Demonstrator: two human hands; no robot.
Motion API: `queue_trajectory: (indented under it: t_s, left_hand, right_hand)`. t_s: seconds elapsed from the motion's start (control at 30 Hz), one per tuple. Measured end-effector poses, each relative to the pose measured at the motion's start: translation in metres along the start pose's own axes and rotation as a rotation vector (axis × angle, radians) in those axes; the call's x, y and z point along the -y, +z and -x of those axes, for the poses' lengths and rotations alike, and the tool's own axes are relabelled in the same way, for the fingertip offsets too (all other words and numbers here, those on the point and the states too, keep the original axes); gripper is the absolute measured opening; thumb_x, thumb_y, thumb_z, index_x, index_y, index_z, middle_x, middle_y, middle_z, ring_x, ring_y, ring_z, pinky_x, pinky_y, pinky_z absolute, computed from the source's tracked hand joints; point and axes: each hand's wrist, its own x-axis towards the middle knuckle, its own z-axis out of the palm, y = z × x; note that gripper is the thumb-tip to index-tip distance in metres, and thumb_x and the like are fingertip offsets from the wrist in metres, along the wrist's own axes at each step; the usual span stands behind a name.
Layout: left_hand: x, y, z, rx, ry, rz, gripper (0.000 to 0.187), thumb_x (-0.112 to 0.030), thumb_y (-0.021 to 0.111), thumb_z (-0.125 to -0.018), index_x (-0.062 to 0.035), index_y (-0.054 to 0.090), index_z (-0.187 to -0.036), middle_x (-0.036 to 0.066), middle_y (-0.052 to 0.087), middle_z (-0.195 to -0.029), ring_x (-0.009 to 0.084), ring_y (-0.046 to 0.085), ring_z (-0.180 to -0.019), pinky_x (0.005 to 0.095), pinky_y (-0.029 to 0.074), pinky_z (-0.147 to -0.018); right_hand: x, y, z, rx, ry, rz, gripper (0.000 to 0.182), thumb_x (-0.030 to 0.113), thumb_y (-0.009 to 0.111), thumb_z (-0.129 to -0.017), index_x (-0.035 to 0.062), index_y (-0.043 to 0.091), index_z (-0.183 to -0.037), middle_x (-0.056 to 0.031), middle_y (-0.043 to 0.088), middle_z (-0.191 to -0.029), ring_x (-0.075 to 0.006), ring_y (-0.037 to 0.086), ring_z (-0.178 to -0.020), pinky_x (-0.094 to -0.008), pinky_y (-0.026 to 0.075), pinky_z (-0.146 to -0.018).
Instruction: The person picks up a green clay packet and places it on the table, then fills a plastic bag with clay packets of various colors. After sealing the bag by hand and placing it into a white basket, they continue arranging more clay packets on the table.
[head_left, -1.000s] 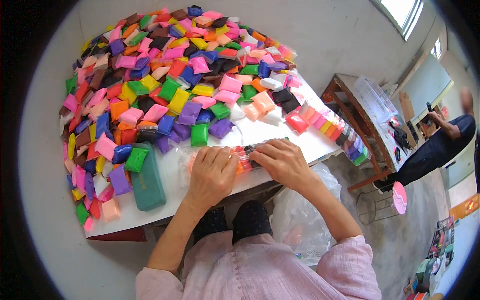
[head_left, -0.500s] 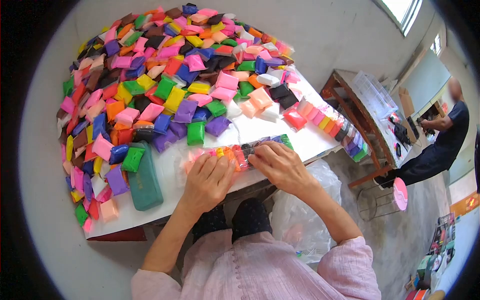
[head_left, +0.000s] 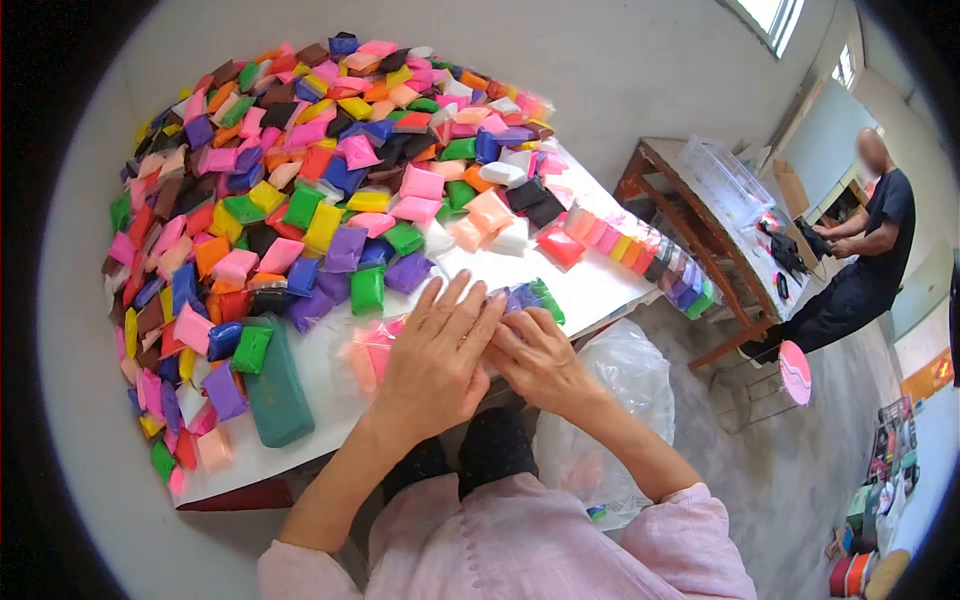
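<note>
A clear plastic bag with a row of small coloured packets (head_left: 369, 352) lies along the table's near edge; pink shows at its left end, blue and green at its right. My left hand (head_left: 437, 352) lies over the row's middle, fingers stretched out flat and close together. Right beside it, my right hand (head_left: 545, 362) has its fingers bent and pressed together on the bag, near the blue and green end. The fingertips of both hands nearly meet, and the packets beneath them are hidden.
Loose coloured packets (head_left: 322, 228) form a large heap across the table. A green case (head_left: 279, 385) lies left of my hands. Another filled row of packets (head_left: 640, 255) rests at the right edge. A plastic bag (head_left: 615, 400) hangs below. A person (head_left: 880, 235) sits at another table (head_left: 720, 240).
My left hand has moved right and flattened from a pinch, now covering the row's middle. My right hand has shifted slightly down, close against it. The view has tilted a little.
</note>
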Motion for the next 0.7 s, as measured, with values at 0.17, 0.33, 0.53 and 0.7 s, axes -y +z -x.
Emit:
queue_trajectory:
  t_s: [0.17, 0.33, 0.53, 0.7]
  left_hand:
    - [0.003, 0.024, 0.008, 0.183, -0.053, 0.152, 0.078, -0.019, 0.067, -0.080, -0.0016, 0.033, -0.148, 0.021, 0.040, -0.148, 0.0350, 0.036, -0.139, 0.0491, 0.023, -0.117]
    - [0.002, 0.025, 0.009, 0.206, -0.080, 0.129, 0.078, -0.025, 0.067, -0.084, -0.0010, 0.032, -0.149, 0.018, 0.036, -0.152, 0.0328, 0.034, -0.141, 0.0485, 0.023, -0.118]
    - [0.002, 0.027, 0.011, 0.180, -0.062, 0.117, 0.074, -0.023, 0.065, -0.085, -0.0010, 0.033, -0.148, 0.018, 0.036, -0.152, 0.0321, 0.034, -0.141, 0.0478, 0.023, -0.118]
    - [0.005, 0.029, 0.013, 0.174, -0.043, 0.092, 0.066, -0.017, 0.062, -0.087, -0.0046, 0.038, -0.147, 0.017, 0.037, -0.151, 0.0315, 0.035, -0.141, 0.0480, 0.024, -0.117]
  right_hand:
    - [0.000, -0.011, 0.008, -0.068, 0.009, -0.125, 0.029, 0.008, 0.065, -0.069, -0.0013, 0.066, -0.097, -0.0114, 0.062, -0.103, -0.0272, 0.059, -0.099, -0.0400, 0.049, -0.085]
    - [-0.011, -0.030, 0.036, -0.313, 0.488, -0.244, 0.025, -0.004, 0.067, -0.072, 0.0007, 0.066, -0.097, -0.0105, 0.063, -0.091, -0.0275, 0.062, -0.083, -0.0386, 0.052, -0.074]
    - [-0.030, -0.009, 0.040, -0.337, 0.517, -0.232, 0.028, -0.005, 0.066, -0.074, 0.0047, 0.068, -0.100, -0.0098, 0.065, -0.096, -0.0269, 0.061, -0.085, -0.0371, 0.051, -0.072]
    - [-0.027, -0.007, 0.042, -0.274, 0.463, -0.150, 0.027, -0.003, 0.068, -0.074, 0.0048, 0.068, -0.100, -0.0090, 0.066, -0.098, -0.0259, 0.061, -0.084, -0.0361, 0.051, -0.071]
